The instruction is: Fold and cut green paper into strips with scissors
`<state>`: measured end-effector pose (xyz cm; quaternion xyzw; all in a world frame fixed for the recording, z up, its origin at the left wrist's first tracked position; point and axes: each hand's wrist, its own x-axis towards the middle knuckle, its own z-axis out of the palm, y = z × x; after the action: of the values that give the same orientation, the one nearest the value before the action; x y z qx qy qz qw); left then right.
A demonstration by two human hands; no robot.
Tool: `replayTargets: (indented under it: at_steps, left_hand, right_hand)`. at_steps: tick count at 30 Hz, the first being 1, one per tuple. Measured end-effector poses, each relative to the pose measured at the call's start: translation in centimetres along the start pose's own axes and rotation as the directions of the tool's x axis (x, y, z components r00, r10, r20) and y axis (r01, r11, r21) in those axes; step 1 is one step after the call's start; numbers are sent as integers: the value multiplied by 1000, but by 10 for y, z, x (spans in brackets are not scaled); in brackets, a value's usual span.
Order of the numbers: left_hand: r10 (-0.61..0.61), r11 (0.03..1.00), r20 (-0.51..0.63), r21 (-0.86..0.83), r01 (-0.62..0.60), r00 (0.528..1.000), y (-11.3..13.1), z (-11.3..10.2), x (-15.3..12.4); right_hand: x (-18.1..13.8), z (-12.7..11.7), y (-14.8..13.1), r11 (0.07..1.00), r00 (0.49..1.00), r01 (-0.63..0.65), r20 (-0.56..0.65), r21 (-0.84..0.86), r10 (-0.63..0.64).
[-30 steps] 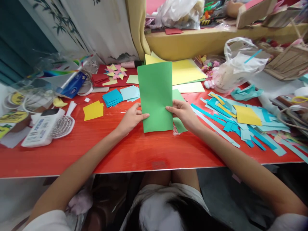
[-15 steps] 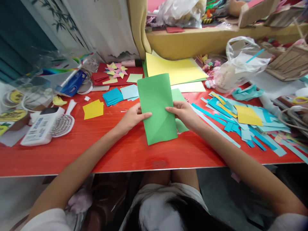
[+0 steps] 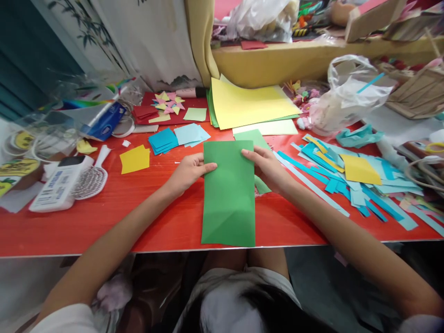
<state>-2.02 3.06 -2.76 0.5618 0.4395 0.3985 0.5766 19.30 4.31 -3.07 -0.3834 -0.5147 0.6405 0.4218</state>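
A sheet of green paper, tall and narrow with a faint crease near its lower end, is held in front of me by both hands. My left hand pinches its left edge near the top, thumb on the front face. At the upper right corner my right hand grips it the same way, thumb on top. The fingers behind the paper are hidden. Another piece of lighter green paper lies partly covered behind the sheet and my right hand.
On the red table are yellow squares, blue squares and pale blue squares. Blue paper strips spread at the right. A large yellow sheet lies behind. A hairbrush and white bottle are left.
The green paper has come down toward the table's front edge and straightened from its slight tilt. My hands now grip it nearer its top.
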Motion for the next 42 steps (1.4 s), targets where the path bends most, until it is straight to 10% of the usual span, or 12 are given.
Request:
replayTargets:
  at_steps: [6,11,21,26,30,42]
  left_hand:
    - [9,1000,42,11,-10,999,7,-1,-2]
    - [-8,999,-37,34,9,999,12,-5,-1]
    - [-18,889,97,457,-29,995,20,-19,-6]
    - [58,849,-138,528,24,989,19,-26,1]
    - [140,964,-328,259,-54,934,10,-31,10]
    - [321,946,-460,122,-299,828,0,-31,16]
  right_hand:
    - [1,-9,-9,993,999,36,37,-112,-32]
    - [5,-16,-10,982,967,190,-171,-6,-189]
    - [-2,-33,-36,980,996,-75,34,-183,82]
    - [4,-33,-23,988,986,53,-152,-148,-75]
    - [10,-41,-20,975,953,172,-227,-141,-201]
    - [14,-49,-23,966,962,170,-180,-197,-206]
